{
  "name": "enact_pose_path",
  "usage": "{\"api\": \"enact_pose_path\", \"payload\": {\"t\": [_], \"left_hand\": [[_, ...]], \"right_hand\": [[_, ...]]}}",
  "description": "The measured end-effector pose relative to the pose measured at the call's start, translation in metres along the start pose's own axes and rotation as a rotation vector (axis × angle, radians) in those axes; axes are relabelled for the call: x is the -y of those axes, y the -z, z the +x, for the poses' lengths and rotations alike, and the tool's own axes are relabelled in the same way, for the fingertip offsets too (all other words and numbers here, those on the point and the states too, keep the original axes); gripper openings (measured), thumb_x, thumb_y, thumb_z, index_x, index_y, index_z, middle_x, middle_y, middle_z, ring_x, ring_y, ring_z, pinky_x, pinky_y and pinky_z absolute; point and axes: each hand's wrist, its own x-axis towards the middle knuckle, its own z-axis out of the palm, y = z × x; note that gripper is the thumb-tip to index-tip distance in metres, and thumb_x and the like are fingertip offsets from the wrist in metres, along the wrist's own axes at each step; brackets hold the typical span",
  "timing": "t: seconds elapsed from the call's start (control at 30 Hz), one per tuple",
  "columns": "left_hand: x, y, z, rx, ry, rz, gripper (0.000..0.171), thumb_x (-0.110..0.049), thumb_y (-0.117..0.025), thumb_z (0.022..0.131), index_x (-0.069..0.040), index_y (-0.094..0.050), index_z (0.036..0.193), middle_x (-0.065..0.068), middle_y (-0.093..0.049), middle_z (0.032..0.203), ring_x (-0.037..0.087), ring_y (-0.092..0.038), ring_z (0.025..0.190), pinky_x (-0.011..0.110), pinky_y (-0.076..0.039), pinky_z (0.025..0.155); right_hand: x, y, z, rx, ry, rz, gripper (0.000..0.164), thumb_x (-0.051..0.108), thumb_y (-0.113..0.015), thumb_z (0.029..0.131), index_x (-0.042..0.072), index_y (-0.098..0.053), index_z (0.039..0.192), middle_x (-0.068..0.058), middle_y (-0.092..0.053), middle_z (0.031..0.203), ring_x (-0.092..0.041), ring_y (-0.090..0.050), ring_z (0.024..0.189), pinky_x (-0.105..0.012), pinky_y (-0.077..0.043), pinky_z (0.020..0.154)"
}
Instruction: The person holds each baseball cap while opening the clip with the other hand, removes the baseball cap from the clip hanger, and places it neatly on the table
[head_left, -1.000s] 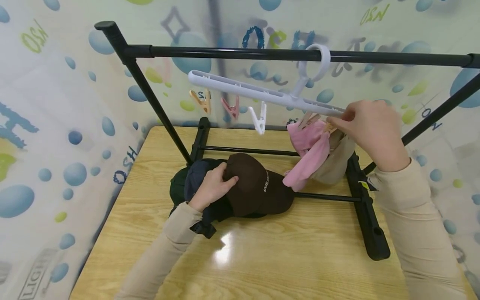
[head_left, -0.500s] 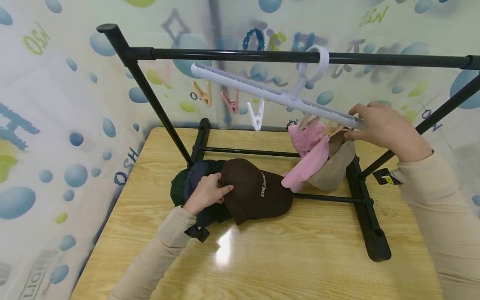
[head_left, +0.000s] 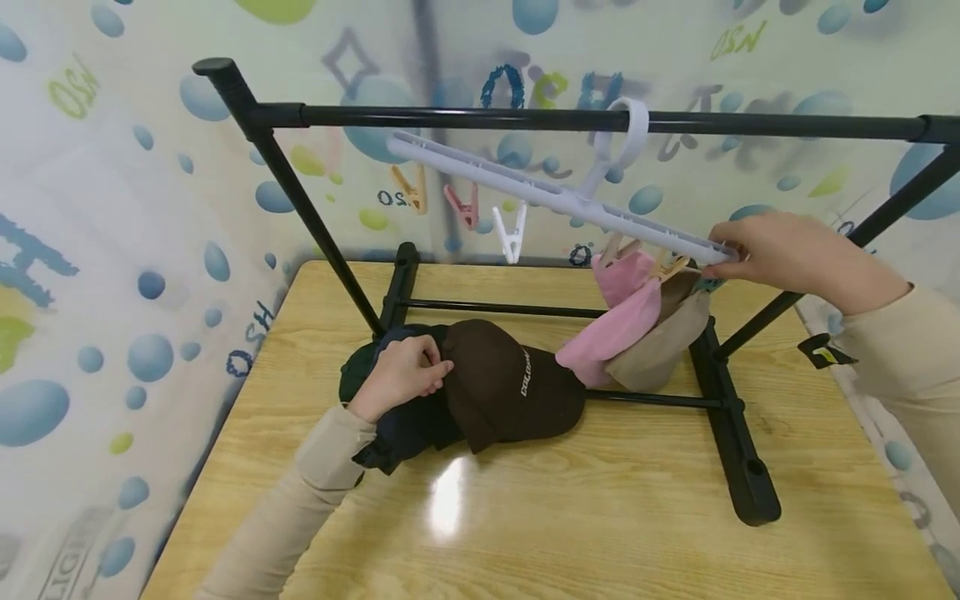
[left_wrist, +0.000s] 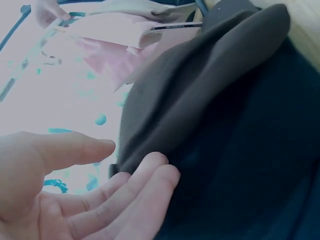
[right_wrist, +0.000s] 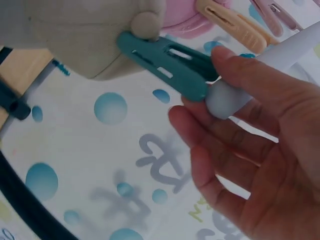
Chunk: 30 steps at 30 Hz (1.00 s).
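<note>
My right hand (right_wrist: 265,135) is at the lower end of a pale hanger (head_left: 570,202), thumb and forefinger pinching the handle end of a green clothespin (right_wrist: 165,65). The clothespin's other end overlaps a khaki cap (head_left: 660,346) near its button. Beside it a pink cap (head_left: 611,333) hangs from the hanger by a clothespin. My left hand (head_left: 401,375) lies by a brown cap (head_left: 495,383) with white lettering. Its thumb (left_wrist: 82,150) stands apart from the loosely bent fingers, whose tips are right at the cap's edge. Dark caps (head_left: 420,425) lie beneath that hand.
The hanger tilts down to the right from the rack's black top bar (head_left: 450,118). Orange (head_left: 411,190), pink (head_left: 462,206) and white (head_left: 510,234) clothespins hang along its left part. The rack's right foot (head_left: 738,450) stands on the wooden table (head_left: 570,533). A patterned sheet (head_left: 135,217) rises behind.
My right hand has moved right along the hanger to its end, which now tilts lower. My left hand has shifted slightly left, its grasp at the brown cap's edge loosened.
</note>
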Motion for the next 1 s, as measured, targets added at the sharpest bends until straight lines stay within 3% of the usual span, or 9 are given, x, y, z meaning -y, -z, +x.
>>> {"api": "enact_pose_path", "payload": {"t": [0.3,0.67,1.0], "left_hand": [[-0.014,0.006,0.009,-0.015,-0.099,0.087,0.018,-0.017,-0.066,0.093,-0.007,-0.06,0.079,-0.001,-0.063,0.063,0.013,-0.056,0.052,0.03,-0.047,0.052],[-0.031,-0.001,0.019,0.022,-0.13,0.091,0.014,-0.018,-0.064,0.094,-0.007,-0.062,0.085,-0.003,-0.062,0.066,0.011,-0.057,0.057,0.029,-0.044,0.053],[-0.049,-0.006,0.03,0.04,-0.196,0.101,0.014,-0.018,-0.062,0.094,-0.007,-0.062,0.086,-0.003,-0.062,0.066,0.011,-0.056,0.056,0.028,-0.043,0.054]], "right_hand": [[-0.004,0.019,-0.008,0.003,0.024,-0.081,0.016,0.023,-0.074,0.087,0.013,-0.062,0.092,0.002,-0.056,0.069,-0.015,-0.044,0.053,-0.031,-0.033,0.046],[-0.01,0.033,-0.011,0.069,0.052,-0.13,0.014,0.018,-0.074,0.086,0.013,-0.063,0.092,0.002,-0.06,0.073,-0.013,-0.049,0.057,-0.032,-0.037,0.048],[0.0,0.043,-0.007,0.132,0.06,-0.151,0.016,0.019,-0.076,0.083,0.011,-0.064,0.091,0.002,-0.059,0.073,-0.013,-0.046,0.056,-0.031,-0.037,0.048]]}}
